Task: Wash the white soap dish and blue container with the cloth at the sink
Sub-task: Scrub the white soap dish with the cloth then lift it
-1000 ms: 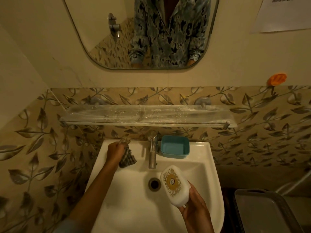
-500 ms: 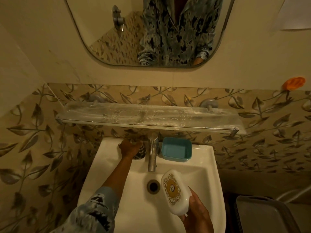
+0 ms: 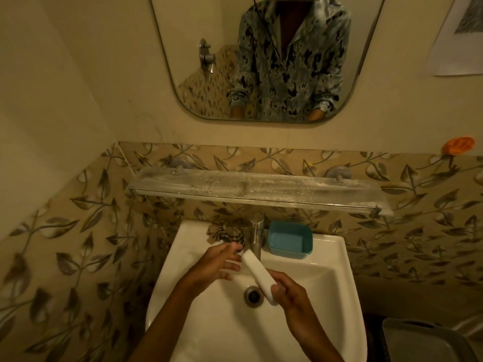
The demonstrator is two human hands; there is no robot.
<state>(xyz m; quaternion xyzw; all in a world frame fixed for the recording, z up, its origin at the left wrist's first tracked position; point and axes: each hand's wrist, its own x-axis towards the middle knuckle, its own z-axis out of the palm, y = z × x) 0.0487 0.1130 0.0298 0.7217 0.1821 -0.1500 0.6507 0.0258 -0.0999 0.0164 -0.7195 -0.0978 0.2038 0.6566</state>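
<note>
One soap dish (image 3: 257, 273) end beneath right hand (image 3: 292, 300)

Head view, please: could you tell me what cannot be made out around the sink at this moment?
All in the head view:
- white soap dish: seen edge-on, near end covered by the right hand; its inside is hidden.
- left hand: fingertips motion-blurred; contact with the dish unclear.
- cloth: dim in shadow under the shelf; its pattern is unreadable.
- grey tray: cut off by the bottom-right corner.

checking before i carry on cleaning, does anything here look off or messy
Only the glass shelf above the sink stands out: whitish streaks cover it. The cloth lies bunched on the rim left of the tap; nothing looks spilled or broken.
</note>
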